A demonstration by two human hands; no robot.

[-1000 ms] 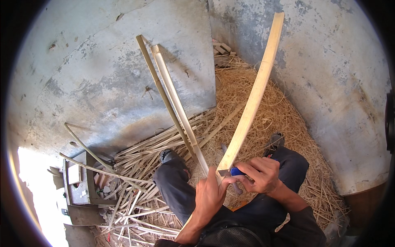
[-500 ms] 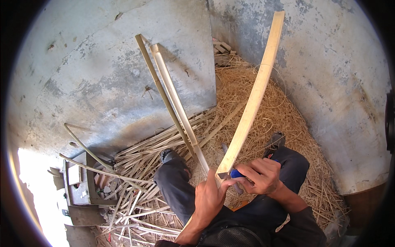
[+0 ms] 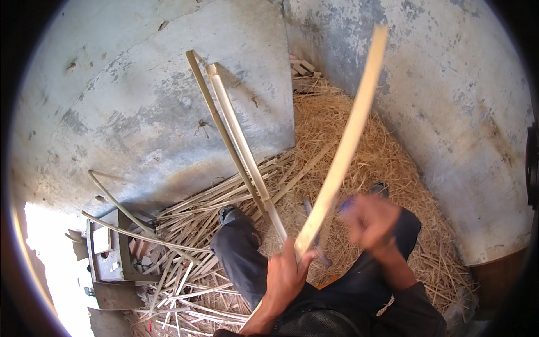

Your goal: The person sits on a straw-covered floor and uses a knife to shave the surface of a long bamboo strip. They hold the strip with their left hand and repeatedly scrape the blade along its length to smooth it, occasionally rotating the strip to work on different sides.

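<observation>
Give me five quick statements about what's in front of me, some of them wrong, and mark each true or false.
1. The left hand grips the lower end of a long pale strip. True.
2. The right hand also touches that strip. False: it is apart from it, to its right, blurred, holding a blue thing.
3. Two poles stand left of the strip. True.
4. A box sits at the far right. False: it is on the left.
5. Dry shavings lie right of the strip. True.

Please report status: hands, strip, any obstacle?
Left hand gripping long, flat, pale bamboo strip. Right hand apart from it, holding blurred blue object. Tan shavings behind; no obstacle visible.
</observation>
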